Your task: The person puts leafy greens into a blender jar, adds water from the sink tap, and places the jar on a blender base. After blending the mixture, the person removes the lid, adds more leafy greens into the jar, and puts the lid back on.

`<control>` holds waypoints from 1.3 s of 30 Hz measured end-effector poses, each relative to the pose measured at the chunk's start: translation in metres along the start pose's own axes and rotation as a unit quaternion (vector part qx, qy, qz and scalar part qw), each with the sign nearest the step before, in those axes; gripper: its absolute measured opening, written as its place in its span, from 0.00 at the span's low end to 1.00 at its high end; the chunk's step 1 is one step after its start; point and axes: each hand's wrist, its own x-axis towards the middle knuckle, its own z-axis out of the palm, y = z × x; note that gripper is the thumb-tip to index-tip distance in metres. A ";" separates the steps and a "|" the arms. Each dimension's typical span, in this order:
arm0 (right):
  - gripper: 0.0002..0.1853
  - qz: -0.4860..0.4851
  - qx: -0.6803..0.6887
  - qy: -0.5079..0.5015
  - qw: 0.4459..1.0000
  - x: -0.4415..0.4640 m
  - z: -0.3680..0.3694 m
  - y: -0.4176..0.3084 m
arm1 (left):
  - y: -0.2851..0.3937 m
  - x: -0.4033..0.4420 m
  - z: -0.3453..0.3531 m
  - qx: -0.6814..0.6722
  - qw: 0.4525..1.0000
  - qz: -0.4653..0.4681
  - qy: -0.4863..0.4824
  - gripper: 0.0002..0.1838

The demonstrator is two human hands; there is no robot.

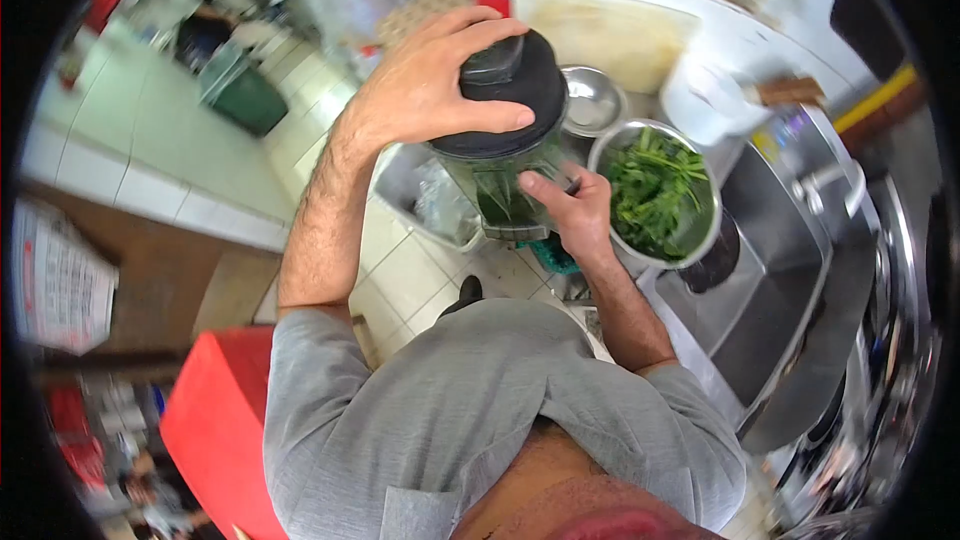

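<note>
A blender jar point(497, 185) with dark green contents stands in front of my chest. Its black lid point(515, 65) sits on top. My left hand point(440, 80) is spread over the lid, its fingers on the raised cap and its thumb along the near side. On the jar's right side, my right hand point(575, 205) is closed at the handle, thumb up against the jar; the handle itself is mostly hidden by the fingers. Just right of this hand lies a metal bowl point(712, 225) filled with leafy greens point(655, 190).
A small steel bowl point(590, 100) and a white bucket point(700, 95) stand behind the greens. At right is a steel sink point(775, 280) with a faucet point(830, 180). A grey bin point(400, 180) holding plastic stands left of the jar. A red box-like object point(220, 420) is at lower left.
</note>
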 end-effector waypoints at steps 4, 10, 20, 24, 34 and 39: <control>0.20 0.023 0.019 -0.086 0.996 0.001 0.037 0.000 | -0.003 -0.049 -0.031 0.033 0.996 -0.077 0.015 0.37; 0.11 0.078 -0.007 -0.210 0.974 0.026 0.118 0.020 | -0.045 -0.133 -0.057 0.076 0.965 -0.245 0.058 0.38; 0.07 0.095 0.086 -0.408 0.904 0.070 0.330 0.048 | -0.107 -0.288 -0.183 0.190 0.915 -0.306 0.181 0.42; 0.07 0.098 0.088 -0.486 0.864 0.094 0.412 0.057 | -0.119 -0.337 -0.233 0.235 0.884 -0.234 0.329 0.23; 0.12 0.109 0.096 -0.678 0.721 0.143 0.630 0.085 | -0.100 -0.343 -0.307 0.383 0.875 -0.150 0.254 0.03; 0.12 0.141 0.091 -0.770 0.616 0.141 0.733 0.085 | -0.146 -0.340 -0.324 0.564 0.764 -0.177 0.260 0.16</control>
